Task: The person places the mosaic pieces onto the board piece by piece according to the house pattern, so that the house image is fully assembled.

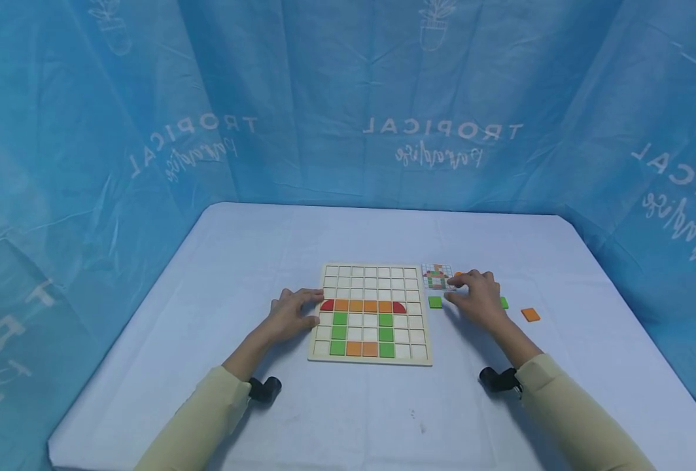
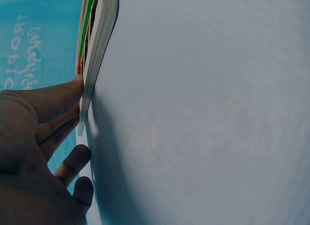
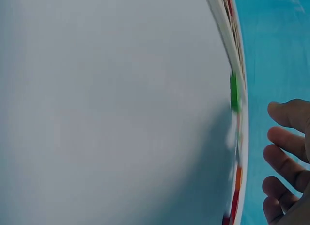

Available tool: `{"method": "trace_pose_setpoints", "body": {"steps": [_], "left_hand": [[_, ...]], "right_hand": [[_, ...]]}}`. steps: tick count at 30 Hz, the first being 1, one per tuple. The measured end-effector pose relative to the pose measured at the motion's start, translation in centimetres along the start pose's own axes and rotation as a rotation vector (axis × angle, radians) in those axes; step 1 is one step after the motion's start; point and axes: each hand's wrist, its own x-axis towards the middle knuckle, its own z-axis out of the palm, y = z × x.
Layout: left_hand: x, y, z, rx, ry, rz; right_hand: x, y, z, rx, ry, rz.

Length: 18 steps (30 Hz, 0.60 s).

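A wooden grid board (image 1: pixel 371 361) lies on the table, with red rounded tiles (image 1: pixel 399 307), orange tiles (image 1: pixel 355 306) and green tiles (image 1: pixel 339 332) set in its squares. My left hand (image 1: pixel 289 315) touches the board's left edge; in the left wrist view, the thumb and fingers are at its side. My right hand (image 1: pixel 476 297) hovers just right of the board, partly over a small pattern card (image 1: pixel 435 277). In the right wrist view its fingers (image 3: pixel 286 162) are spread apart and hold nothing. A loose green tile (image 1: pixel 435 302) lies left of that hand.
Another green tile (image 1: pixel 504 303) and an orange tile (image 1: pixel 530 314) lie to the right of my right hand. A further orange piece (image 1: pixel 458 274) shows partly behind that hand. Blue printed curtains (image 1: pixel 324 98) surround the white-covered table (image 1: pixel 236 248).
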Motion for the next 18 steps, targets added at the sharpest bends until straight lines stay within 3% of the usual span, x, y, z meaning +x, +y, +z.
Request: {"method": "trace_pose_setpoints", "body": {"steps": [10, 18], "left_hand": [[0.0, 0.0, 0.1, 0.000, -0.004, -0.008], [0.0, -0.2, 0.1, -0.006, -0.011, -0.013]], "right_hand": [[1.1, 4.2, -1.4, 0.016, 0.008, 0.095], [2.1, 5.9, -1.8, -0.031, -0.059, 0.145]]}}
